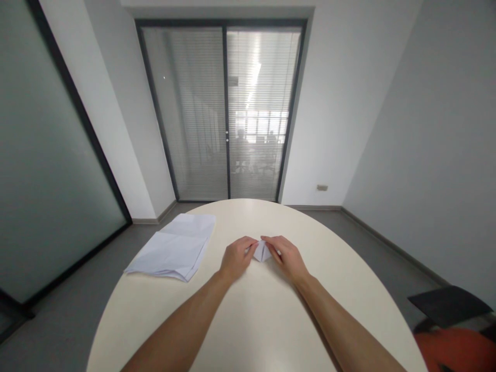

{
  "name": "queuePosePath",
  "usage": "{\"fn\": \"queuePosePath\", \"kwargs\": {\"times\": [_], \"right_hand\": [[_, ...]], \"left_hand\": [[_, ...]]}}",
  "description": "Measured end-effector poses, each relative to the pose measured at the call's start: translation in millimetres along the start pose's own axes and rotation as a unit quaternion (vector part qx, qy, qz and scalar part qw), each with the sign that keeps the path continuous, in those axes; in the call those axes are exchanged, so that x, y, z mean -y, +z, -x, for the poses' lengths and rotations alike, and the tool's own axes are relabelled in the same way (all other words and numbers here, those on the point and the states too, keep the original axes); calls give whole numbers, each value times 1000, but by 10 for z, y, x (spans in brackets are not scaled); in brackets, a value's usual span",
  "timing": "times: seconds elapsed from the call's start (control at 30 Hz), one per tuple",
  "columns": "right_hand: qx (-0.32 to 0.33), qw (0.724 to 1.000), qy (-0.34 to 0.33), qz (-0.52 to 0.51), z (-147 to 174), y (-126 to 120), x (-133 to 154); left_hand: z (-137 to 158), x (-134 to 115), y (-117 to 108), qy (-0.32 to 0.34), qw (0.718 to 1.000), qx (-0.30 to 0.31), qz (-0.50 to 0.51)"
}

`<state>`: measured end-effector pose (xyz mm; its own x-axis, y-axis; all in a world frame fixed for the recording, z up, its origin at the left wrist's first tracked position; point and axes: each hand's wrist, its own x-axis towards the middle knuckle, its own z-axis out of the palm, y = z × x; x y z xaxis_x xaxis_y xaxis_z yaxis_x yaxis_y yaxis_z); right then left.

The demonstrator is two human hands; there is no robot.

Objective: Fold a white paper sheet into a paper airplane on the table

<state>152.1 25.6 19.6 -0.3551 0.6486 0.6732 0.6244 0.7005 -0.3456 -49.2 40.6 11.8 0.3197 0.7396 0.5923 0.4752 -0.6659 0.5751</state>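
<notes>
A small piece of folded white paper (262, 251) is between my two hands, near the middle of the round table. My left hand (237, 257) pinches its left side between thumb and fingers. On the other side my right hand (285, 257) grips the paper's right part, its index finger along the top edge. Creases run down the paper's middle, and its outer corners are partly hidden by my fingers. To the left lies a stack of white paper sheets (176, 245), slightly uneven at the edges, apart from both hands.
The cream round table (248, 320) fills the foreground. At the lower right is a chair with an orange seat (457, 349) and a black back (449, 305). Beyond the table stands a glass partition with blinds (186, 113). A frosted glass panel (50, 155) is at the left.
</notes>
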Motion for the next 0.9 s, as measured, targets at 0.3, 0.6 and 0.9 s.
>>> {"fn": "queuePosePath", "kwargs": {"times": [0.3,0.6,0.9], "right_hand": [[-1,1000,20,5,7,18,-23],[4,999,36,15,0,28,-42],[6,999,45,21,7,44,-67]], "left_hand": [[-12,-3,-1,-15,1000,-17,7],[-13,65,40,-54,998,-24,10],[-19,134,71,-84,995,-39,29]]}}
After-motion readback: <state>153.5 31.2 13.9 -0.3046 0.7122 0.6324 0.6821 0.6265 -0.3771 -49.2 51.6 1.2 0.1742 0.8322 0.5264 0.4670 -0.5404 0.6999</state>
